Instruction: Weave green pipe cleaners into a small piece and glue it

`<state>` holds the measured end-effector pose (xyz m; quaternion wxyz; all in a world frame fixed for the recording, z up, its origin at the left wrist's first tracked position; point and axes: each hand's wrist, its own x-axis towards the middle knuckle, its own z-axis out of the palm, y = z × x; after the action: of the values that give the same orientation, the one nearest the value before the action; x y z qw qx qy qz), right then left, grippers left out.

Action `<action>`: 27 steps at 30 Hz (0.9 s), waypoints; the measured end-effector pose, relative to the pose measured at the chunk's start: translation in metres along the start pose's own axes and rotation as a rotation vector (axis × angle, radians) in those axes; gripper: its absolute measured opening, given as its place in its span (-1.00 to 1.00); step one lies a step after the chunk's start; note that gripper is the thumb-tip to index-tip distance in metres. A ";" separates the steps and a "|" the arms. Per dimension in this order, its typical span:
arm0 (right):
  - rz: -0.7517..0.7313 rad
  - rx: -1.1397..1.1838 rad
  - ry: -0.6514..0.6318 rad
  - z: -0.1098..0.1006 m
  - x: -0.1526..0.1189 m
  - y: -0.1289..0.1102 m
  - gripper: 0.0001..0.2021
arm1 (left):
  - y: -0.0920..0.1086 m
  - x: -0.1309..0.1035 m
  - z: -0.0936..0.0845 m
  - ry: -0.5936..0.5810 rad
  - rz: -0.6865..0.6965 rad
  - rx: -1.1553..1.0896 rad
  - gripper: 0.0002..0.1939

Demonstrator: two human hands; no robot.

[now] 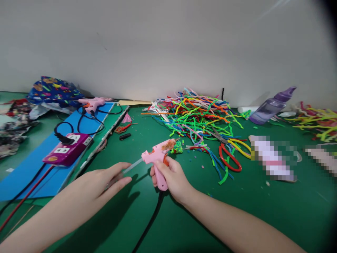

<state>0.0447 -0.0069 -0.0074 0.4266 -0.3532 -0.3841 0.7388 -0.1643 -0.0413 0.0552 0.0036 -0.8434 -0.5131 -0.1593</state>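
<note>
My right hand (172,175) is wrapped round the handle of a pink glue gun (159,153), its nozzle pointing up and to the right, with brown residue near the tip. A translucent glue stick (133,166) juts from the rear of the gun toward my left hand (116,177). The thumb and fingers of my left hand are closed round the stick's far end. A black cord (155,211) runs down from the gun's handle. Just beyond the nozzle lies a small green clump (177,147).
Behind lies a pile of coloured pipe cleaners (200,112), with red-and-yellow-handled scissors (230,158) in front. A purple bottle (270,107) leans at the right. On the left, a purple power strip (67,149) and another pink glue gun (92,103) lie on a blue board (34,175).
</note>
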 end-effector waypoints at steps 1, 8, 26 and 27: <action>0.003 -0.005 -0.005 0.000 0.000 -0.001 -0.67 | -0.002 0.001 -0.002 -0.134 -0.030 -0.097 -0.75; 0.094 -0.032 -0.034 -0.002 -0.001 -0.006 -0.80 | -0.002 0.009 0.002 -0.655 -0.384 -1.083 -0.65; 0.052 -0.269 -0.070 -0.009 0.001 -0.013 -0.73 | 0.016 -0.002 0.049 -0.459 -0.762 -1.673 -0.66; 0.054 -0.276 -0.078 -0.010 0.001 -0.013 -0.73 | 0.016 -0.002 0.049 -0.482 -0.765 -1.669 -0.65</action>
<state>0.0572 0.0009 -0.0008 0.3386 -0.3898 -0.4886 0.7033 -0.1381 -0.0423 0.0106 -0.7587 -0.3587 -0.4620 -0.2867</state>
